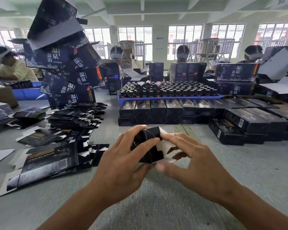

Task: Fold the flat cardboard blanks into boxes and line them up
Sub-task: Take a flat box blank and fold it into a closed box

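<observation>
Hands (156,156), two, around one half-folded box (148,143).

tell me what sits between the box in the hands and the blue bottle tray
In the head view, a two-high row of folded dark boxes stands between the half-folded box and the blue tray.

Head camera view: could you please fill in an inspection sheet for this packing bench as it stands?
Surface: grey table, bare near the person.
Job's things: half-folded box in both hands; flat blanks piled at left; folded boxes in rows behind.
Clutter: blue tray of bottles; leaning stack of large cartons.
Grippers: left hand grips the box; right hand fingers press a flap.
Cables: nothing seen.
Surroundings: other workers opposite; windows behind.
</observation>
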Demonstrator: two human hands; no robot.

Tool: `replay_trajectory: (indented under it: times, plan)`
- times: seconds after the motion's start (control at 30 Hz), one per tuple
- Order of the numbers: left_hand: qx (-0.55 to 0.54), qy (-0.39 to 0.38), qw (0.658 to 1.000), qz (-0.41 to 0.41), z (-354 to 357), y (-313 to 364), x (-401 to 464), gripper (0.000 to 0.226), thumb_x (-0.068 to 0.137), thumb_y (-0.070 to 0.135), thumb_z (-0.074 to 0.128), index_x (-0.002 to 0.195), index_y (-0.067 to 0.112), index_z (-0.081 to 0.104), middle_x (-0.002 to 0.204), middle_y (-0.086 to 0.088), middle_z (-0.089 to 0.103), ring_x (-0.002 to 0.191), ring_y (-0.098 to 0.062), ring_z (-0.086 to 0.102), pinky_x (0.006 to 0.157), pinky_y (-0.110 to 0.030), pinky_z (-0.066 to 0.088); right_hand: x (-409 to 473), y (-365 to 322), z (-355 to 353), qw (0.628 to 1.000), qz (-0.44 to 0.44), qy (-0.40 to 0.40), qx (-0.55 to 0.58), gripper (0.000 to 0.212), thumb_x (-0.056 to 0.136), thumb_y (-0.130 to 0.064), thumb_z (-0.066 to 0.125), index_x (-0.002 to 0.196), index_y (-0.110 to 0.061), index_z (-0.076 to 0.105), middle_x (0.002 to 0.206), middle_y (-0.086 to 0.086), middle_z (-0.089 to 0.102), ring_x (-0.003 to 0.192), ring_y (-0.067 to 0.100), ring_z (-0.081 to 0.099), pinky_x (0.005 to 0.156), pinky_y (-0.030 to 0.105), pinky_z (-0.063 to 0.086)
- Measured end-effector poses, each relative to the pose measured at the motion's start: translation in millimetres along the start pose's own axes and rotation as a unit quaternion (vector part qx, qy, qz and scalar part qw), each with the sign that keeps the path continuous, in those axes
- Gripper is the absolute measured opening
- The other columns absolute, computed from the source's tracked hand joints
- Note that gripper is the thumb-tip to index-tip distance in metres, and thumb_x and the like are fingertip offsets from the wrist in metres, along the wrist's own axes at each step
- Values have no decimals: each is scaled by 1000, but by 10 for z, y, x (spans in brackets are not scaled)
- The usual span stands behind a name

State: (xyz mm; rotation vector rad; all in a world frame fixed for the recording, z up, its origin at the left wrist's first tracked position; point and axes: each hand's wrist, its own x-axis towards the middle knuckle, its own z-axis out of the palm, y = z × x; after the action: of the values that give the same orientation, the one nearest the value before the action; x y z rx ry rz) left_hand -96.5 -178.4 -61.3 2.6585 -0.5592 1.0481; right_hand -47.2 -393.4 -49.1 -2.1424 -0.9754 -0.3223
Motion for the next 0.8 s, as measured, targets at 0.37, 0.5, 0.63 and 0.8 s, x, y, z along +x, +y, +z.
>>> replay_trajectory:
  times: [0.37, 0.5, 0.63, 0.8]
  plan:
    - [22, 3, 999, 26, -4, 26, 5, 53, 86, 42, 55, 138, 31, 49, 146, -7, 46, 124, -24, 53, 84, -33, 53, 1, -46, 48, 996, 1, 91, -5, 47, 85, -28, 76, 130, -28, 64, 113, -30, 60, 101, -9, 60, 86, 3, 43]
    - [55, 2, 997, 51, 5, 11, 14, 48, 88, 40, 55, 135, 30, 51, 145, -10, 47, 127, -27, 51, 83, -37, 57, -4, -33, 69, 994, -8, 104, -21, 45, 83, -25, 79, 127, -24, 67, 112, -22, 65, 105, -6, 59, 88, 7, 45]
    - [64, -2, 997, 47, 4, 4, 12, 47, 89, 41, 57, 135, 29, 52, 146, -12, 47, 127, -30, 53, 82, -41, 59, -19, -29, 63, 995, 8, 101, 11, 59, 84, -23, 78, 136, -35, 55, 111, -24, 63, 101, -5, 60, 83, 8, 48]
    - [50, 11, 998, 29, -18, 3, 18, 50, 86, 41, 58, 134, 29, 54, 148, -10, 44, 124, -27, 54, 81, -36, 56, -11, -27, 25, 991, 28, 100, 85, 52, 93, -7, 64, 132, -42, 58, 108, -20, 70, 98, -4, 65, 78, 10, 51]
